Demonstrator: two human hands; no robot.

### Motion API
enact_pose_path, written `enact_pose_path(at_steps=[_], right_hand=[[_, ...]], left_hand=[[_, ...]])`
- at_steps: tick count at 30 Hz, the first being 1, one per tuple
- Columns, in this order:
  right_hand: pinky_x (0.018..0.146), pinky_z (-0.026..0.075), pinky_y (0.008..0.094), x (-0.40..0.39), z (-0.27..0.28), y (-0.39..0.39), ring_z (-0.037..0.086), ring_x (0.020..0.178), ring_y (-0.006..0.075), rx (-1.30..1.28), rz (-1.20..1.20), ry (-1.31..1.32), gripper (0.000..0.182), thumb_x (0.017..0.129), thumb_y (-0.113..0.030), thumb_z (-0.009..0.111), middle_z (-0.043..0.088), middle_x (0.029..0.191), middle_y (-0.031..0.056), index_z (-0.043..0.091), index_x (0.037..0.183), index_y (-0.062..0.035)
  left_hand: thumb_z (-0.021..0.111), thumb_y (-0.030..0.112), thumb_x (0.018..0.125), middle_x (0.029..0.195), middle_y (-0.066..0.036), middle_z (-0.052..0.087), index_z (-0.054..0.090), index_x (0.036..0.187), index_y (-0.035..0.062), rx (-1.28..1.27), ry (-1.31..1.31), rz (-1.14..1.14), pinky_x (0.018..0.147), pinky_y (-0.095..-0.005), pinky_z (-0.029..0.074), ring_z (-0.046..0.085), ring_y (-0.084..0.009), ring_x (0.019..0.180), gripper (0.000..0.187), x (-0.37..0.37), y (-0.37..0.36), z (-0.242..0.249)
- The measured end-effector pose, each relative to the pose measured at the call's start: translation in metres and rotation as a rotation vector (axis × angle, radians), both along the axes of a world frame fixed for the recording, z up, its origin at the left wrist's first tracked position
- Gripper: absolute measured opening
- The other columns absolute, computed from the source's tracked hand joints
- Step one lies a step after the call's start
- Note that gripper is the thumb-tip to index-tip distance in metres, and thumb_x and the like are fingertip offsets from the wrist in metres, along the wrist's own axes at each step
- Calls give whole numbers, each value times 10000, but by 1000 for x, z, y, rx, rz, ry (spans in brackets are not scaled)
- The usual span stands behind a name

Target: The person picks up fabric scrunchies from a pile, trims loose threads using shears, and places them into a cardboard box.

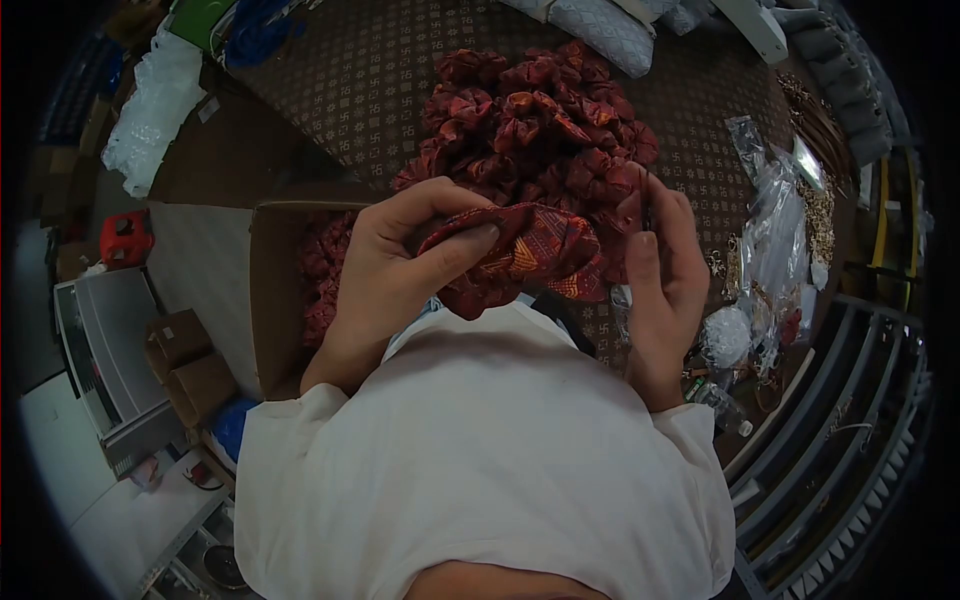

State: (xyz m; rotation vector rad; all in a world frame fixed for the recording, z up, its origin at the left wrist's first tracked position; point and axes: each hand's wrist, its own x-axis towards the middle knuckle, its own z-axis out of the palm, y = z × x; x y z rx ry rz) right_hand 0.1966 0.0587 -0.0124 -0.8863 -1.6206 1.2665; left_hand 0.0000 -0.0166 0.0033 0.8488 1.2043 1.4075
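A dark red scrunchie [520, 250] with an orange and yellow woven-look pattern is spread in front of my chest. My left hand [405, 235] pinches its left edge between thumb and fingers. To the right of the cloth, my right hand [668, 265] is closed around a thin dark tool [644, 195] that points upward; I cannot tell its exact kind. Just beyond both hands lies a heap of similar scrunchies [530, 120] on the brown patterned tablecloth [370, 90].
At my left, an open cardboard box [275, 300] holds more red scrunchies [325, 270]. Clear plastic bags [775, 240] and gold chains [820, 230] lie on the right. A plastic bottle [725, 405] is near my right forearm. Grey quilted bags [600, 35] sit at the far edge.
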Motion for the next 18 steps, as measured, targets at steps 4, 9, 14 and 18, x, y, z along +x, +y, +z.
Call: enact_pose_path(at_steps=[4,9,14,18], right_hand=[[644,418,219,-2,27,-6,497,699,152,436,175,-217,457,776,-28,632,514,882,95,494,1206,40],[616,419,219,-9,25,-1,502,695,136,293,114,-133,361,759,-8,637,529,835,73,563,1110,25],[665,424,244,-11,8,24,514,742,82,-466,329,183,241,756,-7,645,548,802,4,610,994,7],[694,429,236,-26,-10,31,539,752,98,-158,482,179,254,735,18,638,563,819,19,621,987,-7]], left_hand=[[606,-29,778,844,-21,611,627,916,5,53,112,-2,693,-192,458,565,-68,774,144,2,-1,1],[621,-80,742,834,-26,587,634,886,5,213,355,-70,665,-221,464,564,-93,751,168,-4,3,0],[638,-70,719,834,-43,572,637,887,1,364,492,-144,650,-234,452,557,-117,789,182,-14,9,-7],[627,-36,762,837,-18,567,628,915,11,323,194,-363,669,-220,445,548,-103,803,160,-23,25,-23]])
